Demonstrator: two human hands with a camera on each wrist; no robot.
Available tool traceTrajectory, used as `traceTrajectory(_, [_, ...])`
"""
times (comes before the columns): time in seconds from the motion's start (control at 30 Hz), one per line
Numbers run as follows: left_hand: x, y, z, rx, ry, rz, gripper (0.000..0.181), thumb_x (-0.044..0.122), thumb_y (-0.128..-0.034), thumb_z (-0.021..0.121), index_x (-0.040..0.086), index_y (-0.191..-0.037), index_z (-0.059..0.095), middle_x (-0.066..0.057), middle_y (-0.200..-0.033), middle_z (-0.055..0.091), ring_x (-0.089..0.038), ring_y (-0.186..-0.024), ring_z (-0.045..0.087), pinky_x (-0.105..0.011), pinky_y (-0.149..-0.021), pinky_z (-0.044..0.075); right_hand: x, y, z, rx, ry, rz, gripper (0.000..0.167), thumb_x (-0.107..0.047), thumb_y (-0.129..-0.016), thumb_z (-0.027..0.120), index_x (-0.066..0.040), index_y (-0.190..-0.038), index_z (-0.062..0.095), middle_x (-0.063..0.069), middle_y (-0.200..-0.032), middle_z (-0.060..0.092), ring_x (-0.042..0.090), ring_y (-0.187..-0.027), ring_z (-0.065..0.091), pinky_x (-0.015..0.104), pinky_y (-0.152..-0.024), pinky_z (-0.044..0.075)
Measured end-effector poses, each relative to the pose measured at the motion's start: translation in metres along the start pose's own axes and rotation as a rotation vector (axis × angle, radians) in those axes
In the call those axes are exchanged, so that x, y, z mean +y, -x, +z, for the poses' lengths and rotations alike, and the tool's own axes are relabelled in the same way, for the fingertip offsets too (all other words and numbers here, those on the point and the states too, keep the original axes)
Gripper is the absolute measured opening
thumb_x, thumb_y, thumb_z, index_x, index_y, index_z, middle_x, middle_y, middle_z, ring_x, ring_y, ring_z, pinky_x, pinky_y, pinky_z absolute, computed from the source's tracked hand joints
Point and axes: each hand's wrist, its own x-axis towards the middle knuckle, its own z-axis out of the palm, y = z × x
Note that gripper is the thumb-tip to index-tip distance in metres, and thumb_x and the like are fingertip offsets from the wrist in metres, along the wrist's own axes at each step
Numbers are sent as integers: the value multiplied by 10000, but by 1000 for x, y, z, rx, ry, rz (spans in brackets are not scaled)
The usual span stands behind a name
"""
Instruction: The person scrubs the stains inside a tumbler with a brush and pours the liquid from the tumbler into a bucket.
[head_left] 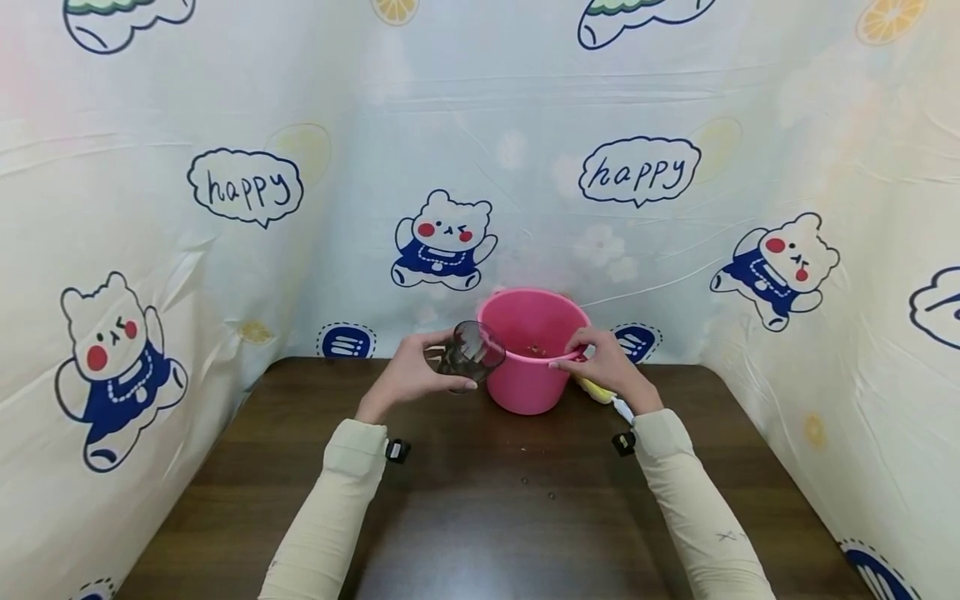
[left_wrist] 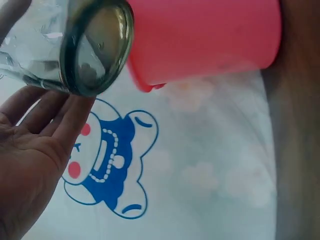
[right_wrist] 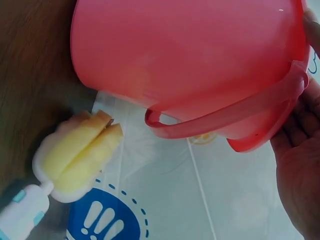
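My left hand grips a dark see-through glass cup, thumb on the near side and fingers round the far side. The cup is tilted at the left of a pink bucket, its right end overlapping the bucket's rim in the head view. Its thick base shows in the left wrist view. With thumb and fingers, my right hand pinches the bucket's right rim. The bucket stands on the table, and its pink handle hangs down on the right side. Small brownish bits lie inside the bucket.
A yellow sponge brush with a white handle lies behind the bucket on the right. Several small drops or specks dot the dark wooden table. A printed cloth hangs behind and along both sides.
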Motion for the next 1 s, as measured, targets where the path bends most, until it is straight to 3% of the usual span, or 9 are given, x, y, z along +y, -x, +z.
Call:
traceTrajectory(0.17, [6, -11, -6, 25, -57, 11, 813, 450, -681, 947, 250, -1403, 633, 38, -1340, 668, -226, -1235, 601, -529, -1037, 508, -3, 1, 6, 45, -23, -1, 198, -258, -797, 892, -169, -831, 719, 8, -805, 630, 206, -800, 545, 285, -689, 522])
traceTrajectory(0.4, [14, -30, -9, 25, -117, 48, 860, 378, -704, 949, 194, -1459, 581, 0, -1384, 648, -215, -1238, 578, -508, -1032, 502, -9, 3, 14, 64, -17, 26, 221, -310, -804, 884, -176, -847, 713, -13, -807, 623, 202, -789, 546, 304, -670, 533])
traceTrajectory(0.57, [21, -44, -6, 33, -243, 36, 861, 337, -744, 927, 225, -1500, 529, 1, -1406, 624, -214, -1258, 555, -487, -1032, 506, -14, 4, 18, 94, -26, 14, 212, -300, -802, 887, -172, -850, 725, 5, -800, 627, 212, -781, 546, 316, -668, 532])
traceTrajectory(0.77, [31, -59, -1, 27, -384, 48, 901, 243, -770, 913, 78, -1532, 462, -130, -1447, 578, -317, -1261, 540, -510, -1044, 496, -16, 5, 21, 114, -6, 12, 213, -322, -802, 885, -193, -826, 717, -28, -781, 618, 180, -763, 536, 283, -655, 500])
traceTrajectory(1.0, [43, -78, 7, 6, -526, -2, 897, 185, -778, 905, 55, -1537, 445, -156, -1548, 472, -357, -1403, 433, -505, -1104, 461, -15, 5, 22, 127, -10, -10, 215, -334, -806, 880, -189, -846, 727, -42, -793, 633, 184, -760, 547, 294, -647, 528])
